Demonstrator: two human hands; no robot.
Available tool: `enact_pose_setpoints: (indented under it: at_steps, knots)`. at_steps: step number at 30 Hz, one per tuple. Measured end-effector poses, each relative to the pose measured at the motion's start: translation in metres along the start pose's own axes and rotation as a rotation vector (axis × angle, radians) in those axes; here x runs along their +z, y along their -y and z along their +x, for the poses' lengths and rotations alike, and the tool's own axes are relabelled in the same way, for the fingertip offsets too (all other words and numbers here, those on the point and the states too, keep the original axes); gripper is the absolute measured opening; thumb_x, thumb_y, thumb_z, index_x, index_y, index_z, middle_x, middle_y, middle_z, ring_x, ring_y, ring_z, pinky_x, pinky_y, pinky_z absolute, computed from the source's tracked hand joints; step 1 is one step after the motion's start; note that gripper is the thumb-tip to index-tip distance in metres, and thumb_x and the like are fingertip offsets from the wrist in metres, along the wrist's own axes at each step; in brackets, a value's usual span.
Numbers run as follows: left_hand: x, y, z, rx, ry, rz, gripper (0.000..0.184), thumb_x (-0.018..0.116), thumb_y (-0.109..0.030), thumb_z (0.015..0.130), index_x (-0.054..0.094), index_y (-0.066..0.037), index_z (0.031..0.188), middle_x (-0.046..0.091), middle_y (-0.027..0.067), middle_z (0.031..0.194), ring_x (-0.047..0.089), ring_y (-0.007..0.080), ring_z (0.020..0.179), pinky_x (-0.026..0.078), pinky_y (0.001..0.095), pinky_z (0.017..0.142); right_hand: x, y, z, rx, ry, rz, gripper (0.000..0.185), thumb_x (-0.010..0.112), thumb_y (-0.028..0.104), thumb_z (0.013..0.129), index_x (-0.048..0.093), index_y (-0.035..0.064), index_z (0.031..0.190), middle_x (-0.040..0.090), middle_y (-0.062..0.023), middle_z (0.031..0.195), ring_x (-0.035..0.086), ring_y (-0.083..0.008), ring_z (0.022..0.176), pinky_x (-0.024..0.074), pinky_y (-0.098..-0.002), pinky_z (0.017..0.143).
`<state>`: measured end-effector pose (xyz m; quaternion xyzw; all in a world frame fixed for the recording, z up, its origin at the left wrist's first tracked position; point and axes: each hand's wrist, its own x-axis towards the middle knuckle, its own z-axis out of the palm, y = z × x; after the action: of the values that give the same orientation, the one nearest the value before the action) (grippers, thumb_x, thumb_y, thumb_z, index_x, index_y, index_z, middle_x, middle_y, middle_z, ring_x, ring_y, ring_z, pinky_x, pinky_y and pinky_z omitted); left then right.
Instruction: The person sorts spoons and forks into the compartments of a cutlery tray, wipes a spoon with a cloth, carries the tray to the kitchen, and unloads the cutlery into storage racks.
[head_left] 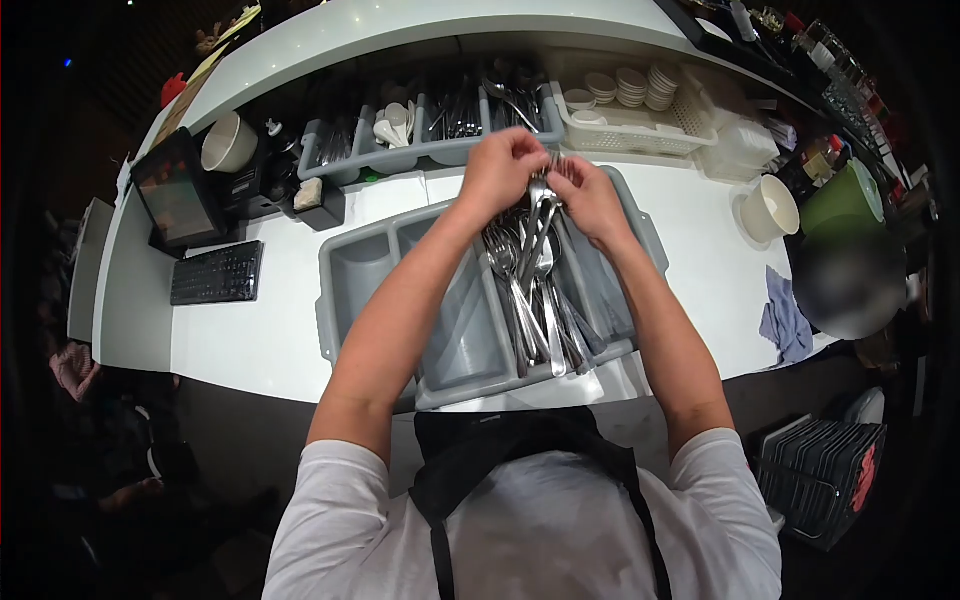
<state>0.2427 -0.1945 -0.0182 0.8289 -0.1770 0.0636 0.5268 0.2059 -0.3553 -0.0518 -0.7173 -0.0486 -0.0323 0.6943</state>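
Observation:
My left hand [502, 168] and my right hand [592, 198] meet above the far side of a grey cutlery tray [450, 388]. Between them is a small upright bunch of metal cutlery [541, 193], with spoon bowls and what look like fork tines at its upper end. My right fingers are closed around the bunch. The left thumb and fingers pinch at its top, where the exact piece is hard to make out. Below, a pile of loose forks and spoons [540, 300] lies in a middle compartment of the tray, handles mostly toward me.
Behind stands another grey divided tray [390, 158] with sorted cutlery and white spoons. Right of it, a cream basket [640, 138] holds stacked small cups. A keyboard [216, 273] and screen [178, 188] stand left; a cream tub [769, 210] and blue cloth [787, 318] lie right.

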Motion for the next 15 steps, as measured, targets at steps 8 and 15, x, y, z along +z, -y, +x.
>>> enact_pose_setpoints:
  at_steps: [8,15]
  knots:
    - [-0.048,-0.05,0.005,0.07,-0.082,-0.167,0.026,0.071,-0.017,0.088,0.066,0.0,0.107,0.069,0.0067,0.091,0.065,0.0111,0.084,0.054,0.0271,0.072,-0.007,0.05,0.027,-0.422,-0.184,-0.171,0.009,0.065,0.008,0.088,0.061,0.001,0.092,0.066,-0.0038,0.079,0.06,-0.0107,0.075,0.0481,-0.0272,0.069]
    - [-0.059,0.0,-0.068,-0.069,0.404,0.525,0.039,0.08,-0.022,0.076,0.067,-0.002,0.107,0.069,0.0165,0.1,0.066,0.0314,0.093,0.051,0.0387,0.084,-0.064,0.114,0.016,-0.592,-0.408,-0.08,0.006,0.058,0.003,0.094,0.058,-0.0009,0.098,0.067,-0.0072,0.09,0.064,-0.0146,0.085,0.0514,-0.0266,0.078]
